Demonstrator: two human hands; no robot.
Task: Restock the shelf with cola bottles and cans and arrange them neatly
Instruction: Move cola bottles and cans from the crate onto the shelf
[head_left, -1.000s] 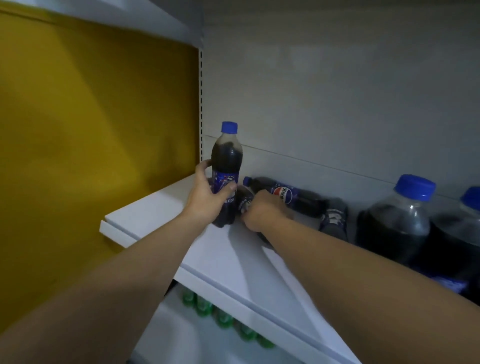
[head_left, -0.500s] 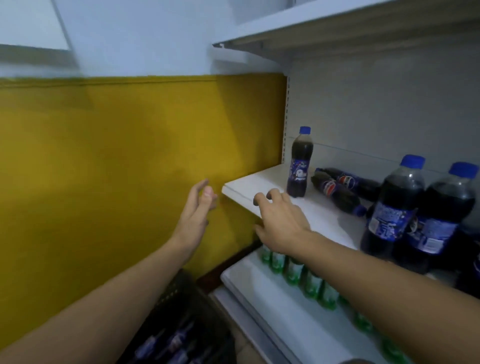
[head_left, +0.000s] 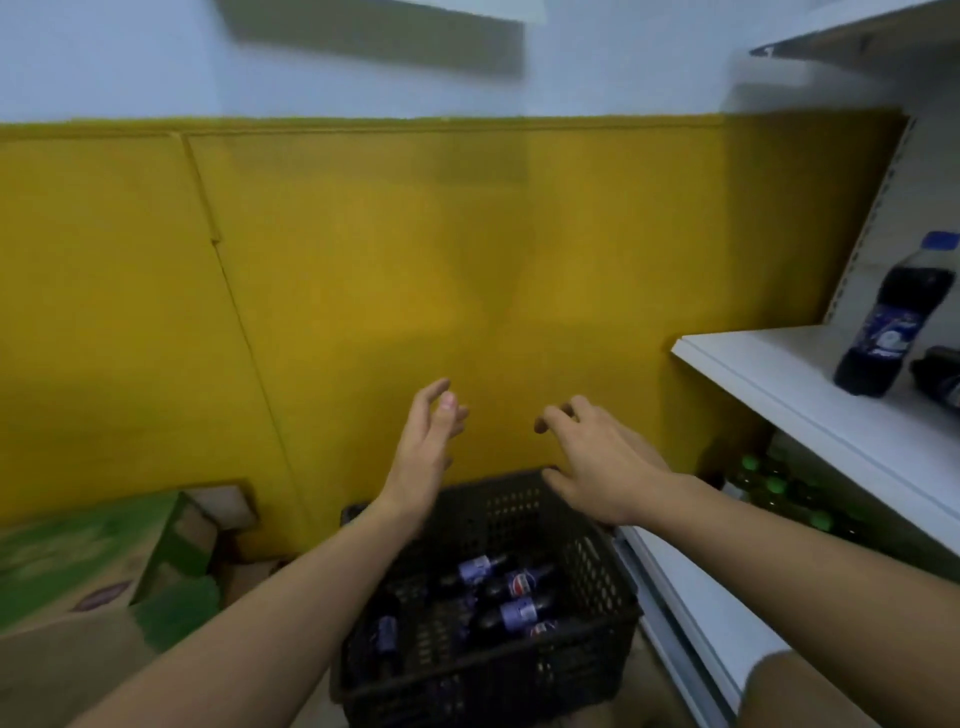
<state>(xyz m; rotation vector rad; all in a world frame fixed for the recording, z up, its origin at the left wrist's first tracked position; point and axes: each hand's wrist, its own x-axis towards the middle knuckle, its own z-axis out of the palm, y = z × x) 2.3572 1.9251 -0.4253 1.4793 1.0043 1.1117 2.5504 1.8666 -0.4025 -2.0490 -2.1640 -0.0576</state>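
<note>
A black plastic crate (head_left: 597, 566) stands on the floor below me, holding several small cola bottles (head_left: 511, 584) lying on their sides. My left hand (head_left: 428, 447) hovers above the crate's far rim, fingers relaxed and empty. Beside it, my right hand (head_left: 597, 462) is spread palm down over the crate's right corner, also empty. On the white shelf (head_left: 769, 374) at the right, one small cola bottle (head_left: 883, 322) with a blue cap stands upright. A second bottle (head_left: 943, 374) lies beside it at the frame edge.
A yellow wall (head_left: 363, 286) fills the view ahead. Green and brown cardboard boxes (head_left: 88, 561) sit at lower left. Green-capped bottles (head_left: 774, 483) line the lower shelf at right, under the white shelf's edge.
Both hands left the bottles on the shelf and swung left and down. The view turned from the shelf to the crate on the floor.
</note>
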